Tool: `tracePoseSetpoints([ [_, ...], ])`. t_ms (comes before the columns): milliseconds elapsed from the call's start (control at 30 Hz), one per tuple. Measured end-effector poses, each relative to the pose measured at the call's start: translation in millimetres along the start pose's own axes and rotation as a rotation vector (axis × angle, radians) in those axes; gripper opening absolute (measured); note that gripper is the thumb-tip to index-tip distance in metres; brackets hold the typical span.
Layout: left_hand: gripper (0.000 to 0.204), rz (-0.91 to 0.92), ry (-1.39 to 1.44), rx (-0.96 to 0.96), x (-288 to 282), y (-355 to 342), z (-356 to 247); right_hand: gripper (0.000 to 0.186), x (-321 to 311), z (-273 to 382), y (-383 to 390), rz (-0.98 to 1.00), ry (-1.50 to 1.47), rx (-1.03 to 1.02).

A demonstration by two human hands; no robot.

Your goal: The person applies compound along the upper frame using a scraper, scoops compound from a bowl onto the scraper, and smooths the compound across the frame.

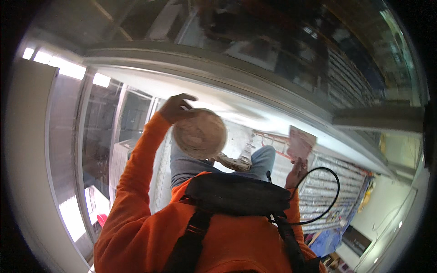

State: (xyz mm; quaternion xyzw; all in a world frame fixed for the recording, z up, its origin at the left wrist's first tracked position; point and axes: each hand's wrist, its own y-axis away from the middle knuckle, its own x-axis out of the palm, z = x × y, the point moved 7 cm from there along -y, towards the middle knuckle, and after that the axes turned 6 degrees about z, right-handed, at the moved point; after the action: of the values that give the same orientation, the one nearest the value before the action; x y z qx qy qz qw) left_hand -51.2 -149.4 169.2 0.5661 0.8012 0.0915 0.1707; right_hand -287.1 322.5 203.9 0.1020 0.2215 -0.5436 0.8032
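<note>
In front of me, to the left, is a round, shallow bowl (200, 134) with pale, smeared residue inside. My left hand (176, 108) grips it at its far left rim, one finger stretched out past the edge. To the right, my right hand (298, 170) is closed on the near end of a flat rectangular plate (302, 142), pinkish and smeared; whether it has a handle I cannot tell. Beyond both hands runs a white wall panel (218, 104) with a greyish patch on it. Neither the bowl nor the plate visibly touches the panel.
A grey frame (191, 61) with dark glass stands above the panel. More glass panes (104, 109) are on the left. Ribbed silvery material (327, 186) lies at the lower right, near a blue sheet (327, 242). A black cable (338, 189) loops from my pouch (236, 193).
</note>
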Motion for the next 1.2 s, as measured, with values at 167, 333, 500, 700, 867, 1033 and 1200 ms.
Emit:
tracePoseSetpoints([
  [167, 0.055, -0.040, 0.193, -0.123, 12.9, 23.3, 53.0, 0.016, 18.1, -11.3, 31.3, 0.147, -0.145, 0.120],
  [333, 0.060, 0.035, 1.055, 0.008, 68.8, 13.9, 82.6, 0.023, 15.5, 18.6, 10.6, 0.137, 0.216, -0.154],
  [500, 0.064, 0.018, 1.180, 0.048, 112.8, 4.0, 34.4, 0.037, 11.7, -24.6, 1.1, 0.131, -1.116, 0.457],
  [700, 0.060, 0.081, 1.249, 0.027, 115.2, 7.8, 36.9, 0.041, 5.0, 8.1, -31.6, 0.291, -0.956, 0.352],
  [867, 0.059, -0.180, 1.180, 0.032, 77.6, 36.2, 32.4, 0.025, 57.9, 113.2, -60.1, 0.667, 0.550, -0.233],
  [1033, 0.060, -0.186, 1.237, 0.198, 47.2, 65.1, 30.5, 0.033, 113.1, 129.6, -83.8, 0.221, 0.799, -0.497],
  [1200, 0.064, -0.450, 1.170, 0.202, 12.3, 117.0, 50.4, 0.041, 195.5, 143.5, -75.2, 0.223, 0.892, -0.494],
])
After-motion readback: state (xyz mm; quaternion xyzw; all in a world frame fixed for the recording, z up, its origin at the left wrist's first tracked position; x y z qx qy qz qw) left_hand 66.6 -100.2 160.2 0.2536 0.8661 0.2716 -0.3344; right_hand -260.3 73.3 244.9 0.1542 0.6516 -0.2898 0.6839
